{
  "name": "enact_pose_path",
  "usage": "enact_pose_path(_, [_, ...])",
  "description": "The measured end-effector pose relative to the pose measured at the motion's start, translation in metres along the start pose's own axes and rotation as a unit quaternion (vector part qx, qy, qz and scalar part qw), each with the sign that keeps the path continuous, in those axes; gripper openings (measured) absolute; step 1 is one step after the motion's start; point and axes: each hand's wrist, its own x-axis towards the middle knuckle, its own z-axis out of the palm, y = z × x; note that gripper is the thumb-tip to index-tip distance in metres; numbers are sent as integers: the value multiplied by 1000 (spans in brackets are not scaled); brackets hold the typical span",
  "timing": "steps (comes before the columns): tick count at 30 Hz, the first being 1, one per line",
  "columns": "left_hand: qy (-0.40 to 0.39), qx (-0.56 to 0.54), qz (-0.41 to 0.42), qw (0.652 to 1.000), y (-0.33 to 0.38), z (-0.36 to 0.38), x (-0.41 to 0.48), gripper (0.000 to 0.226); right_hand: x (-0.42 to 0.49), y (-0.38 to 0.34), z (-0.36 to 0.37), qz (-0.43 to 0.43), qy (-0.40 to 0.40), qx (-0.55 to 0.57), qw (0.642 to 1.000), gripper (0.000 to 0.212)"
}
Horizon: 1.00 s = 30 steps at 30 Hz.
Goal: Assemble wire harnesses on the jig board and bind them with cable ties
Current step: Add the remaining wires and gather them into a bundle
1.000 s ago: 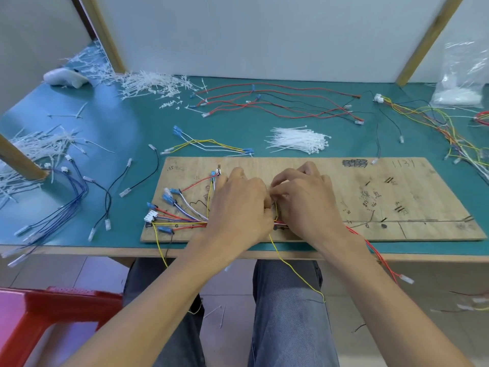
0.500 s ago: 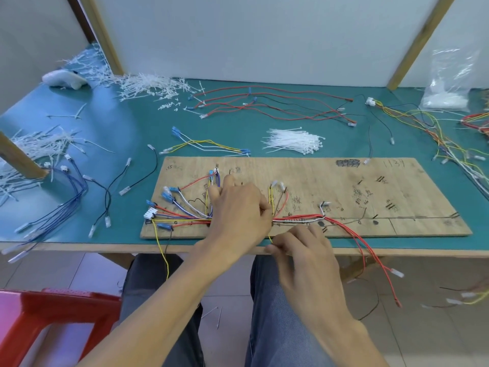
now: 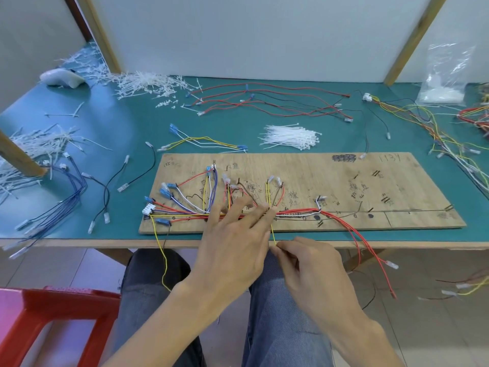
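- Tabletop (image 3: pixel 238 128), one, covered in a green mat; carries all the stock listed below.
- Jig board (image 3: pixel 397 186), one, bare plywood with handwritten marks; lies flat along the near edge of the tabletop.
- Stool (image 3: pixel 53 313), one, red plastic; stands on the floor at lower left.
- Wooden posts, three: two on the left (image 3: pixel 103 35) (image 3: pixel 18 157), one on the right (image 3: pixel 415 41).
- Left hand (image 3: pixel 232 245), one; fingers straight and spread, tips pressing on the harness near the middle of the board's near edge, gripping nothing.
- Right hand (image 3: pixel 312 271), one; below the tabletop's front edge, thumb and forefinger pinching the yellow wire, the other fingers curled.
- Wire harness (image 3: pixel 296 213), one; red, white and yellow leads laid along the near side of the jig board, branches fanning up on the left, red tails hanging off the front edge.
- Loose red and black wires (image 3: pixel 277 102), one spread group at the back of the tabletop.
- Blue wires (image 3: pixel 71 192), one bunch left of the board.
- Plastic bag (image 3: pixel 444 75), one, clear, at far right.
- Cable ties (image 3: pixel 291 137), one white bundle just behind the board.
- Tie offcuts, two white heaps (image 3: pixel 143 83) (image 3: pixel 34 144).
- Yellow wire (image 3: pixel 271 231), one; runs from the board down to the right hand.
- White connector (image 3: pixel 148 209), one, at the board's left end.
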Motion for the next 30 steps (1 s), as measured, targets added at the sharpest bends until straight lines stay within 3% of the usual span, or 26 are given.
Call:
enact_pose_path(5, [-17,5,-11,1000,4,5,-2,49,4,7,-17,-1,-54,-19,998,24])
enact_pose_path(12, [-30,43,4,999,3,10,-7,54,50,41,-75,20,22,-101,994,14])
enact_pose_path(17, [3,67,3,998,6,14,-9,54,79,55,-76,46,-8,-133,990,12])
enact_pose_path(21, [25,70,-10,997,11,18,-11,52,62,54,-69,59,-1,-128,990,7])
enact_pose_path(25, [28,60,-30,997,15,17,-11,50,36,50,-65,73,6,-162,984,16])
enact_pose_path(30, [10,40,-47,998,17,15,-10,50,-1,42,-65,91,-26,-204,974,13])
